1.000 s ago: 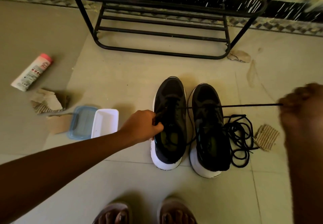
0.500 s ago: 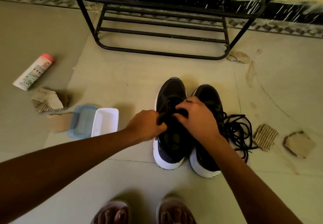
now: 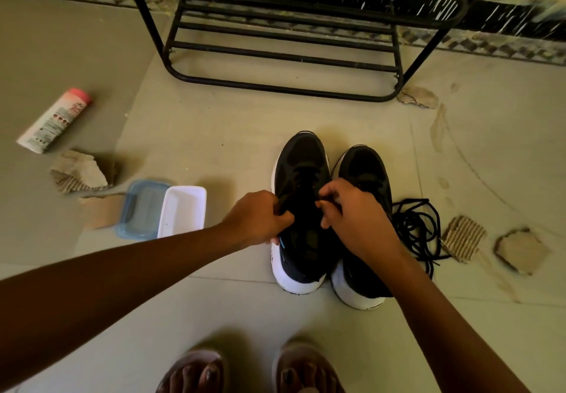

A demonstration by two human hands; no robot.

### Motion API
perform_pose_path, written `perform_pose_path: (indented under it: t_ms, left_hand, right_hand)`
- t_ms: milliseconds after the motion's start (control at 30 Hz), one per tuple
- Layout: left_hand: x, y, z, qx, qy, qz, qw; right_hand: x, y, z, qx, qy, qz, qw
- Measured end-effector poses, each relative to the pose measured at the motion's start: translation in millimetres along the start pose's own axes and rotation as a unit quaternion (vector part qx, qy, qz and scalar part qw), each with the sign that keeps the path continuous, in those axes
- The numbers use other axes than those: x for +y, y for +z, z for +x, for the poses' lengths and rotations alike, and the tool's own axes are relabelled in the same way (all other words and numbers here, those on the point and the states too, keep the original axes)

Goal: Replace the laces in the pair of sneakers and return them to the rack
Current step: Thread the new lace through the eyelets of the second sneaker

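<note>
1. Sneakers, head view (the only angle I've got): the left sneaker (image 3: pixel 298 150) and right sneaker (image 3: pixel 366 163) stand side by side on the floor (image 3: pixel 214 135). Their toes face the rack (image 3: pixel 284 52), which is well beyond both hands.
2. Left hand (image 3: pixel 260 219) has its fingers curled round the left sneaker's upper at the eyelet edge, steadying it. Right hand (image 3: pixel 352 218) sits just across the tongue from that grip, fingertips pinched narrow. I'd guess it's on the lace (image 3: pixel 306 175), but it's black on black, so hard to be sure.
3. Loose laces (image 3: pixel 416 227) lie tangled just outside the right wrist, beside the right sneaker.
4. Handling, imo: the shoes look light, with a soft upper that'll fold. I'd brace by the eyelet edge or the firm white sole. The lace is thin, floppy and probably slippy, so pinch near the tip to thread it.
</note>
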State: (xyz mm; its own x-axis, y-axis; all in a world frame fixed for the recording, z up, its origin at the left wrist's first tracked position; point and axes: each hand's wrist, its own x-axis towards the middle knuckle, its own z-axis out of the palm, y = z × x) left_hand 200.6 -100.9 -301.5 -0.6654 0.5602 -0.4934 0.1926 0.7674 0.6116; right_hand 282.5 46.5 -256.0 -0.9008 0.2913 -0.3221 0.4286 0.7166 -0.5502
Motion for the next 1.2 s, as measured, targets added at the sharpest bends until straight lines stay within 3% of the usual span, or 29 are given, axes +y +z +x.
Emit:
perform_pose_path:
  t_ms: [100, 167, 233, 333, 533, 700, 900, 967, 1067, 1200]
  left_hand:
    - [0.8, -1.9, -0.9, -0.010, 0.000, -0.015, 1.000]
    - [2.1, -2.0, -1.6, -0.014, 0.005, -0.021, 1.000]
    - [3.2, -0.5, -2.3, -0.011, 0.010, -0.030, 0.999]
    - [3.5, 0.0, -4.6, -0.004, 0.011, -0.026, 1.000]
    - [4.5, -2.5, -7.7, -0.027, -0.005, -0.046, 0.999]
    - [6.6, -3.8, -9.3, -0.034, -0.008, -0.049, 0.998]
    - [6.1, -4.5, -10.7, -0.037, -0.014, -0.045, 0.998]
    - [7.1, -5.3, -11.9, -0.035, -0.011, -0.027, 0.999]
    - [8.7, -8.0, -9.9, 0.021, 0.006, 0.008, 1.000]
    - [18.4, -21.0, -1.5, 0.112, 0.076, -0.037, 0.990]
  right_hand:
    - [-0.6, -8.7, -11.9, -0.110, 0.060, 0.077, 0.989]
    - [-1.3, -11.4, -22.8, -0.188, 0.068, 0.063, 0.978]
    - [-2.1, -8.8, -33.0, -0.216, 0.040, 0.010, 0.976]
    - [-5.0, -3.6, -41.8, -0.179, 0.015, -0.055, 0.982]
    - [1.1, 0.1, -33.2, -0.083, 0.035, -0.054, 0.995]
    - [-5.6, 15.6, -28.4, -0.074, 0.007, -0.244, 0.967]
    - [-9.4, 1.5, -26.0, -0.037, -0.017, -0.279, 0.960]
    - [-8.5, -15.3, -27.2, 0.006, -0.037, -0.232, 0.972]
    - [-9.6, -41.0, -27.2, 0.092, -0.064, -0.069, 0.991]
    - [-13.7, -60.2, -19.6, 0.121, -0.043, 0.164, 0.978]
